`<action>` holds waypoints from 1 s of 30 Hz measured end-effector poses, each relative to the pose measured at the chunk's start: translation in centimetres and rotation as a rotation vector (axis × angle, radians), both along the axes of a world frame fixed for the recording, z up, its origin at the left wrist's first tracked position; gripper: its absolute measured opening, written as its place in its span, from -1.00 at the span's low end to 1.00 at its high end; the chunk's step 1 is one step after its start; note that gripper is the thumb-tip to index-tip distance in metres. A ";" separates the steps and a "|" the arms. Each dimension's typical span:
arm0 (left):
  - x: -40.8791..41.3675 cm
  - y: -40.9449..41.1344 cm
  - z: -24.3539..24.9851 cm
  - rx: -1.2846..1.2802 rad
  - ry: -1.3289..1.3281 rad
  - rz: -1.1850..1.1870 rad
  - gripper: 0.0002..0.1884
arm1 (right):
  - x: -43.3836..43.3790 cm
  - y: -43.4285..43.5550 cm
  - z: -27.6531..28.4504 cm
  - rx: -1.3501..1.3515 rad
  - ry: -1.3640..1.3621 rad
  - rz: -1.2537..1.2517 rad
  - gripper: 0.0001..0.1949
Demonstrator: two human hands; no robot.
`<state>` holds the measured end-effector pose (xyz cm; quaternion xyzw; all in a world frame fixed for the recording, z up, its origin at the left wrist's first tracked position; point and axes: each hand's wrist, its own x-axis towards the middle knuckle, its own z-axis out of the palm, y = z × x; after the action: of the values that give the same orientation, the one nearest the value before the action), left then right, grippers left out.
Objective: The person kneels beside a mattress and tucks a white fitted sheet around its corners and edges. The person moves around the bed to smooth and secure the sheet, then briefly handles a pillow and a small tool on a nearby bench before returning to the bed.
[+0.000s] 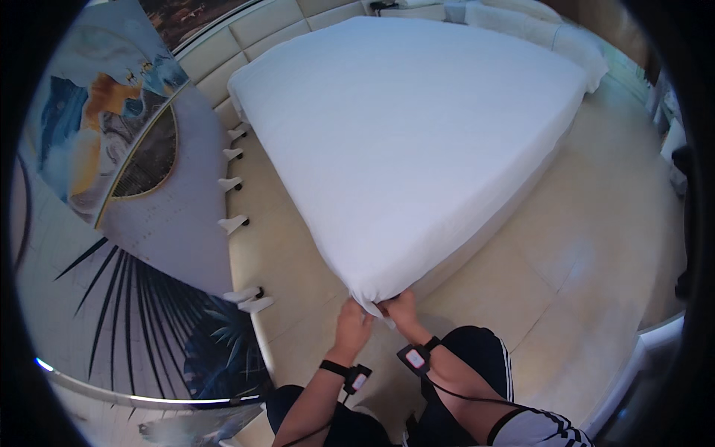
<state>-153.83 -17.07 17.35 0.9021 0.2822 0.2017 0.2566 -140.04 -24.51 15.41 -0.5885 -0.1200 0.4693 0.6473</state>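
A white fitted sheet point(413, 128) covers the top and sides of a bed mattress, its surface mostly smooth. At the corner nearest me the cloth is gathered into small folds. My left hand point(353, 327) grips the sheet's hanging edge there from the left side. On the other side of the corner, my right hand point(402, 314) has its fingers curled under the cloth's edge. A loose end of the sheet hangs between both hands, and my fingertips are partly hidden by it.
Left of the bed stands a folding screen point(184, 223) with printed panels and white feet point(234, 224). A padded headboard point(268, 36) lies behind the mattress. White bedding point(514, 28) is heaped at the far right. Beige floor tiles point(536, 262) surround the bed. Wrist straps with cables point(414, 358) are on my arms.
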 end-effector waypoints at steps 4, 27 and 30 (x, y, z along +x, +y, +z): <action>5.0 -4.1 -4.8 0.070 0.138 0.031 -0.41 | 1.0 -2.6 -1.7 0.117 0.062 -0.253 -0.77; 3.2 1.8 -2.6 -0.240 -0.335 -0.517 -0.54 | -1.3 -3.2 -1.0 0.459 0.614 -0.219 -0.66; 3.0 1.8 -4.7 -0.570 -0.307 -0.169 -0.63 | -0.7 -2.4 -3.2 0.505 0.795 -0.334 -0.65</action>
<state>-150.84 -15.26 12.68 0.7734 0.2095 0.2263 0.5538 -140.71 -26.88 12.23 -0.2002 0.1220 0.5035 0.8316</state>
